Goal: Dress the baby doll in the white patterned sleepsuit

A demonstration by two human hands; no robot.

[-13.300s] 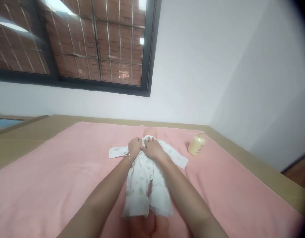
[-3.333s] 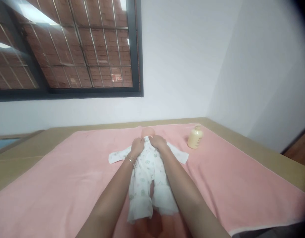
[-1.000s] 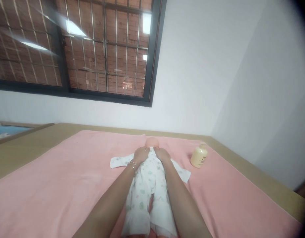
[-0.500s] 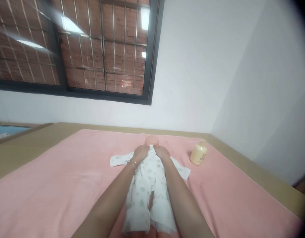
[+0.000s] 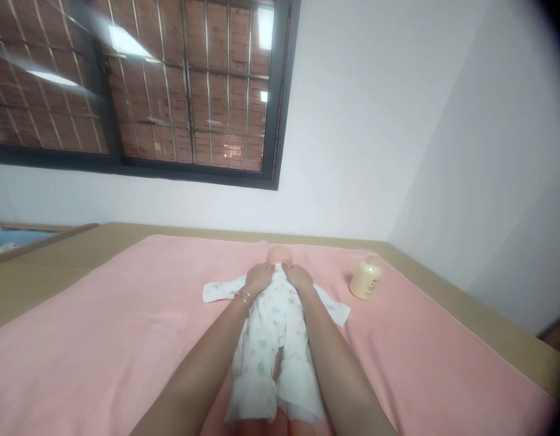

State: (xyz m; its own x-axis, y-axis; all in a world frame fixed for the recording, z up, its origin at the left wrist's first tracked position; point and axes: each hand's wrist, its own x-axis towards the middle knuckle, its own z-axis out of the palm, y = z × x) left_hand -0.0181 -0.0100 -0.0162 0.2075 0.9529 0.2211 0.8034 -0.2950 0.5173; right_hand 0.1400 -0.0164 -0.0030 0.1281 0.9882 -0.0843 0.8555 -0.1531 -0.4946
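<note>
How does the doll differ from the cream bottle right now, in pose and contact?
The doll lies flat in a white printed garment; the bottle stands upright, cream-coloured. The left hand and right hand rest at the doll's collar; the bottle stands untouched to their right. Both sit on the pink towel.
</note>
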